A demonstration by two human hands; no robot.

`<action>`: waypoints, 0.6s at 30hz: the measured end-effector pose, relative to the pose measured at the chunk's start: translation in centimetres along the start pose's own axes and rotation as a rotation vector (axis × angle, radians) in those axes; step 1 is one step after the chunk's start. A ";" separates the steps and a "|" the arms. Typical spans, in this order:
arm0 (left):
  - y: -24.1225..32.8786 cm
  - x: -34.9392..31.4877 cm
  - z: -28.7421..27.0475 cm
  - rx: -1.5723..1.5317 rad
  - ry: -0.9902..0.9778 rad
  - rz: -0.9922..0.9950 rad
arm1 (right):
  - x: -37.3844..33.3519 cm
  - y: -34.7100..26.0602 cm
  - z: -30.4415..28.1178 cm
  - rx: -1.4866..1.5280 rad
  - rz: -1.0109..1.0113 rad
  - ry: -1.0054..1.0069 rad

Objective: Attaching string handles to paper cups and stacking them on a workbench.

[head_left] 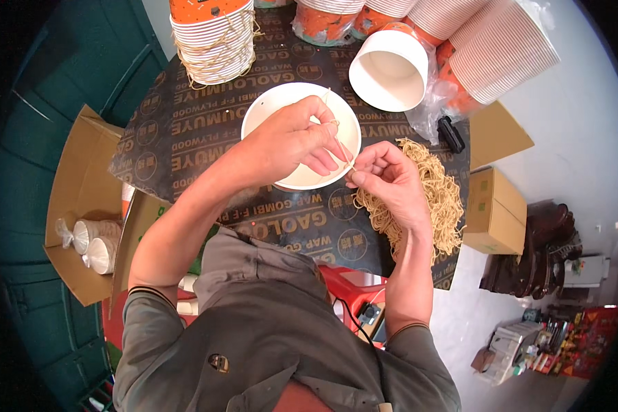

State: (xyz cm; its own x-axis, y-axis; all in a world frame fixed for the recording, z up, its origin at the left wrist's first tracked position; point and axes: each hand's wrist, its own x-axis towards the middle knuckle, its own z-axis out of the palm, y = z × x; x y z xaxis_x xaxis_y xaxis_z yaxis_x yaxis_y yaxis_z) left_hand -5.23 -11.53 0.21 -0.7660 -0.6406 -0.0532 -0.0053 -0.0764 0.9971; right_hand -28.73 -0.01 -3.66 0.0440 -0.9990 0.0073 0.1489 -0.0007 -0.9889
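My left hand (288, 141) is over a white paper bowl (263, 113), pinching a thin tan cord (342, 145) between thumb and fingertips. My right hand (393, 184), just off the bowl's right rim, pinches the lower end of the same cord, so it stretches between the two hands. Close to my right wrist lies a heap of tangled tan cords (436, 196). A stack of nested paper bowls (213, 44) with an orange outer wall stands at the far left, tan cords looped around its rims.
The dark printed plywood table (199, 123) has a rounded edge. At the back right lie plastic-wrapped bowl stacks (494, 51), one tipped-over bowl (389, 72) and a small black object (450, 134). Cardboard boxes (498, 209) stand right; an open carton (82, 206) stands left.
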 end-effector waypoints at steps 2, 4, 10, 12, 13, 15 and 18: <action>0.0 0.0 -0.2 0.007 -0.019 -0.007 | -0.1 -0.2 0.1 -0.003 -0.004 -0.018; -0.1 0.0 -0.3 0.009 -0.023 -0.033 | -0.3 -0.6 0.3 -0.013 0.044 0.003; 0.2 0.1 -0.1 0.004 -0.019 -0.057 | -0.6 -0.8 0.0 0.016 0.064 -0.002; 0.2 0.0 -0.1 0.012 -0.016 -0.040 | -0.7 -0.9 -0.3 0.001 0.064 0.003; 0.2 -0.1 0.0 0.017 -0.008 -0.023 | -0.8 -0.8 -0.4 -0.014 0.066 0.003; 0.2 -0.2 0.0 0.025 -0.006 -0.014 | -1.1 -0.9 -0.1 -0.036 0.071 0.019; 0.1 -0.3 0.1 0.015 -0.013 0.020 | -1.7 -0.8 0.3 -0.085 0.082 0.077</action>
State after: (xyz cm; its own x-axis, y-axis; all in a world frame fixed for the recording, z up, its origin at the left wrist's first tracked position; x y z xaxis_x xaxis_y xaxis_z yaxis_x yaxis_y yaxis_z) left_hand -5.05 -11.32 0.33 -0.7746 -0.6315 -0.0329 0.0001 -0.0522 0.9986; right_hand -28.64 1.70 -2.87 -0.0235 -0.9963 -0.0821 0.0640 0.0804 -0.9947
